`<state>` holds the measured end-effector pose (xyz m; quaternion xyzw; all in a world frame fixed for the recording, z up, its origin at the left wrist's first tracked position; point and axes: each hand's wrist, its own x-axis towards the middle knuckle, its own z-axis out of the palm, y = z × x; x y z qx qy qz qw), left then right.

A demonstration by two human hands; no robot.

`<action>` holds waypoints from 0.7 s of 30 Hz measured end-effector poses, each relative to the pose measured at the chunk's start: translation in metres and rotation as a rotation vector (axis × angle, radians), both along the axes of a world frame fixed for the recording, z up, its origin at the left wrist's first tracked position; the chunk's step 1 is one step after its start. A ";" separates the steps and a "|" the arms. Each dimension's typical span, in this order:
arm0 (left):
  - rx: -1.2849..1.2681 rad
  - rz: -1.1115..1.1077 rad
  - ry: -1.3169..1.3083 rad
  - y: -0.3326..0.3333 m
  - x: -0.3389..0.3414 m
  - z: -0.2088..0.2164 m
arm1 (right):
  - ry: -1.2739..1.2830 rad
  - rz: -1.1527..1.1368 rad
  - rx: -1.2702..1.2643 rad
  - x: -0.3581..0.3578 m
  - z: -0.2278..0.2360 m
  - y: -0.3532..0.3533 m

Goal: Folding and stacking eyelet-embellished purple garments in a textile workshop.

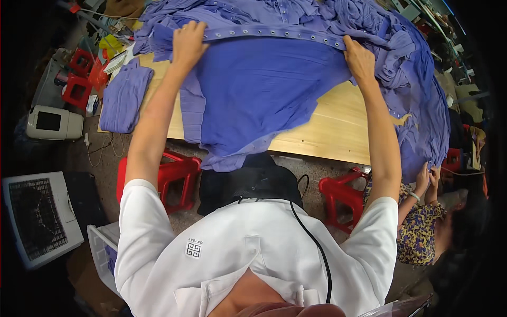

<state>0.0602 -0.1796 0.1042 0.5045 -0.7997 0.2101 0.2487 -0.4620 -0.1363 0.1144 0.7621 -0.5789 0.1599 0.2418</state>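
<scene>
Head view: handling is apparently standing partway; one folded piece (125, 100) is lying at the left, one held cloth (259, 87) is being spread out, and a loose heap (391, 58) is lying unfolded. Whether the folded piece is finished, the view is not telling.
Worktop (338, 127): pale, smooth and wood-grained, it is showing between the cloths.
Heap: soft, crumpled violet-blue fabric is covering the far and right sides, its folds hanging over the right edge, where another person's hands (426, 177) are touching it.
Held cloth: flat, thin-looking and deeper blue, it is lying before the wearer, its lower end drooping past the near edge.
Folded piece: ribbed-looking fabric is forming a compact, rounded rectangle.
Eyelet band (269, 31): a straight strip with round, apparently metal rings is running along the held cloth's far edge.
Hands: spaced widely, the left hand (189, 45) and right hand (360, 61) are pinching opposite ends of this band.
</scene>
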 end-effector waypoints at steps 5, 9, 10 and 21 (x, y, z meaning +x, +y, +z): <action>0.160 -0.217 0.246 0.064 -0.033 -0.064 | -0.013 -0.079 0.002 -0.004 -0.091 0.033; 0.484 -0.358 0.376 0.174 -0.002 -0.088 | -0.506 0.302 0.374 0.054 -0.095 0.140; 0.540 -0.396 0.360 0.192 -0.002 -0.086 | -0.505 0.380 0.449 0.072 -0.093 0.175; 0.501 -0.216 0.058 0.129 0.082 -0.125 | -0.546 0.436 0.435 0.120 -0.099 0.203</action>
